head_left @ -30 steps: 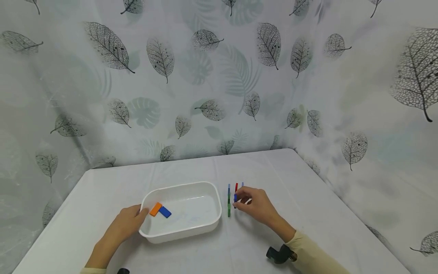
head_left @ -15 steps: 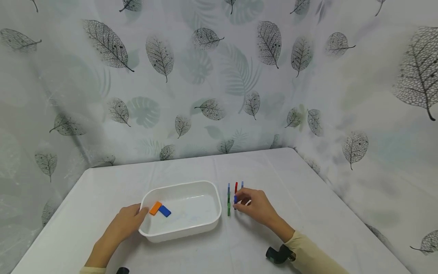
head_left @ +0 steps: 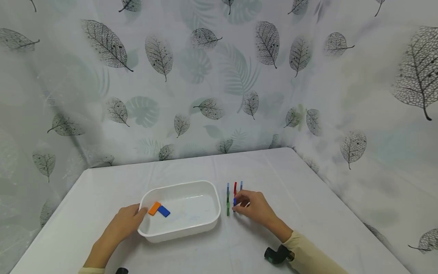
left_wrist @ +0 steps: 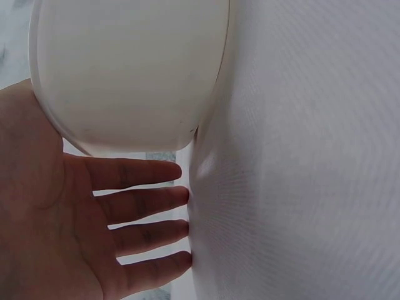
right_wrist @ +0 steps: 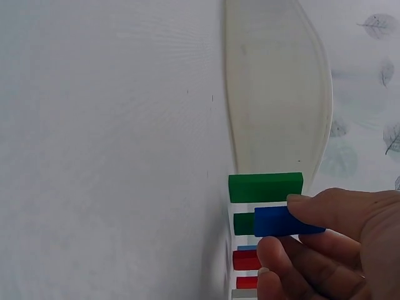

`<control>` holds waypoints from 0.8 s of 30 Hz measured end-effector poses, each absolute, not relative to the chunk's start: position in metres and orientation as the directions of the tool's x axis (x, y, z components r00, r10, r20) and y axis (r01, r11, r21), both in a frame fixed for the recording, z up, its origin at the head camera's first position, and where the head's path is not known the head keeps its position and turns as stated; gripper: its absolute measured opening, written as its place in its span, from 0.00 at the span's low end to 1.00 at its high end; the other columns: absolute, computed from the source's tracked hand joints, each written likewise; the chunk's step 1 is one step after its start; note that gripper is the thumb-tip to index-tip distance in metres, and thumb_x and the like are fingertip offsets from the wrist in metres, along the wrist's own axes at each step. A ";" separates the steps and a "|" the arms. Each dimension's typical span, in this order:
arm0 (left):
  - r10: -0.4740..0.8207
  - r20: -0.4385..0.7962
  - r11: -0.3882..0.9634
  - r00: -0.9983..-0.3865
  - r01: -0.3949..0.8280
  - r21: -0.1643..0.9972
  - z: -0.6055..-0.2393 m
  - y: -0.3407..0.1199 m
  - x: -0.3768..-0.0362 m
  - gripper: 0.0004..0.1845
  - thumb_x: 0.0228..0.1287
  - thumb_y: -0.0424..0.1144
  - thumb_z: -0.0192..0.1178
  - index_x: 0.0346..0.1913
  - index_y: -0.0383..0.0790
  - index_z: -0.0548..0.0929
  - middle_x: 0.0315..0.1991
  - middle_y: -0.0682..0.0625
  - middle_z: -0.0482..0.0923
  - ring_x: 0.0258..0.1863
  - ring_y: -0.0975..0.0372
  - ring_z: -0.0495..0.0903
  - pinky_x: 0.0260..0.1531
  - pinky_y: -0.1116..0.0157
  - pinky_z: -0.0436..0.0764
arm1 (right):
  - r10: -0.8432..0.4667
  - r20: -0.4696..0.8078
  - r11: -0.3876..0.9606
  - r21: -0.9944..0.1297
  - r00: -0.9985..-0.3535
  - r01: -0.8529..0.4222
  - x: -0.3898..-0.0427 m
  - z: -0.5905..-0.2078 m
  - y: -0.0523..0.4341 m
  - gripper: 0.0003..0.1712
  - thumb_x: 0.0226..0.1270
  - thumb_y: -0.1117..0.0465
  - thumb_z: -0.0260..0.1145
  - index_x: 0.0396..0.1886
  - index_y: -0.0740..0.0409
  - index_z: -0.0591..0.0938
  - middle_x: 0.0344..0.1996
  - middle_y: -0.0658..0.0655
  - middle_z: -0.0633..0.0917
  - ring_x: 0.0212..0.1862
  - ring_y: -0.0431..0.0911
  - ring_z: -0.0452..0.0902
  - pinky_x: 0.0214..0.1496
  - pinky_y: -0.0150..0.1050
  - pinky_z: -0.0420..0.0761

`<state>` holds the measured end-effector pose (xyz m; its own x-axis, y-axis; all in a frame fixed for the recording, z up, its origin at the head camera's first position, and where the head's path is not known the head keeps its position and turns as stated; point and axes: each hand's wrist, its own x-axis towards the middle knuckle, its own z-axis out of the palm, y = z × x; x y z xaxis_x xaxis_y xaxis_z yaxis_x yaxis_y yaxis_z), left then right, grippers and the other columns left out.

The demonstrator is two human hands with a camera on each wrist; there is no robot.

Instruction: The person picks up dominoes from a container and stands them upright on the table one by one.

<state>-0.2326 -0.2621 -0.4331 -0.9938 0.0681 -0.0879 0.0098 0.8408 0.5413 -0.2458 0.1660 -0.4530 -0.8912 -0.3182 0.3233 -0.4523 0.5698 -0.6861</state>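
Two bare hands work on a white-covered table [head_left: 308, 198] set against leaf-patterned sheeting [head_left: 205, 76]. The right hand [head_left: 254, 207] sits just right of a white tub [head_left: 181, 228] and pinches a blue tile [right_wrist: 284, 221] between thumb and curled fingers [right_wrist: 331, 215]; in the right wrist view the tile is held flat-side out, in front of a row of standing tiles. That row holds a green tile [right_wrist: 265, 187] nearest the tub, a second green tile [right_wrist: 244, 224] behind it, then a red tile [right_wrist: 247, 259] and more pieces lower down that are cut off by the frame edge. From the head view the standing tiles [head_left: 228, 198] form short thin lines of blue, green and red just beside the tub's right wall, and the pinched tile is at the near end of the red line, too small there to tell whether it touches the table.

The left hand [head_left: 124, 224] rests against the tub's left end. In the left wrist view its fingers [left_wrist: 137, 203] lie straight and slightly spread, tips on the tablecloth, with the palm against the tub's rounded outer wall [left_wrist: 125, 75]; it grips nothing.

Inside the tub an orange tile [head_left: 154, 208] and a second blue tile [head_left: 164, 211] lie flat, touching at one corner, near the left end
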 end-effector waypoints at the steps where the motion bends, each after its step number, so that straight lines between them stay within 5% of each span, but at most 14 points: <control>1: 0.067 -0.088 0.842 -0.994 0.010 0.539 -0.433 -0.262 -0.233 0.32 0.80 0.49 0.49 0.68 0.20 0.72 0.50 0.35 0.84 0.37 0.53 0.78 0.37 0.50 0.83 | -0.321 0.322 0.570 -0.686 -0.891 -0.453 -0.246 -0.454 0.166 0.12 0.60 0.65 0.80 0.42 0.58 0.87 0.34 0.44 0.88 0.34 0.38 0.82 0.33 0.35 0.83; 24: 0.072 -0.085 0.843 -0.994 0.015 0.538 -0.433 -0.262 -0.231 0.32 0.81 0.49 0.49 0.68 0.20 0.72 0.49 0.36 0.84 0.37 0.53 0.78 0.38 0.50 0.83 | -0.353 0.325 0.598 -0.643 -0.877 -0.479 -0.247 -0.463 0.166 0.13 0.58 0.68 0.80 0.43 0.61 0.87 0.36 0.48 0.89 0.34 0.37 0.82 0.34 0.34 0.82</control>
<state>-0.2312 -0.2619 -0.4328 -0.9937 0.0724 -0.0851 0.0154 0.8430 0.5376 -0.2473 0.1662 -0.4630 -0.8774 -0.3531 0.3248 -0.4786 0.5978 -0.6431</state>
